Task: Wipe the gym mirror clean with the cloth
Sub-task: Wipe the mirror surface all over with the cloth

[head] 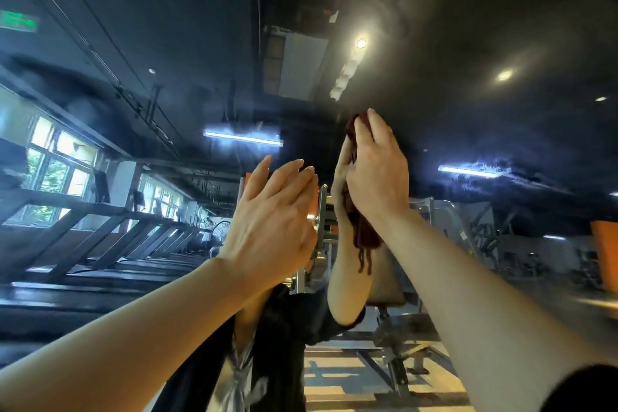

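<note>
Two bare hands are raised against the gym mirror [468, 27], which fills the view and reflects the room behind the person. The right hand [374, 170] presses a dark red cloth [366, 234] flat against the glass, high up and just right of centre. Its fingers lie extended over the cloth, fingertips pointing upward, with the thumb against the cloth's edge; the hand pushes the cloth onto the surface and is not curled round it. The cloth shows above the fingertips and hangs below the wrist, where loose fringe strands trail down.

The left hand [274, 211] is just beside the right hand, slightly lower. Its fingers are straight and close together, and it holds nothing. Whether the palm touches the glass cannot be determined (the mirrored fingertips appear to meet the real ones).

The mirror surface around the cloth shows hazy, smeared streaks, most visible across the upper right area.

Reflected items:
- the person's forearm and dark sleeve, directly behind the cloth;
- a row of treadmills [133, 237] along the left, below bright windows [57, 160];
- fluorescent tube lights [242, 137] and round ceiling spotlights [361, 43] on a dark ceiling;
- a weight machine with a padded seat [384, 284] at lower centre;
- a green exit sign [18, 21] at upper left.
</note>
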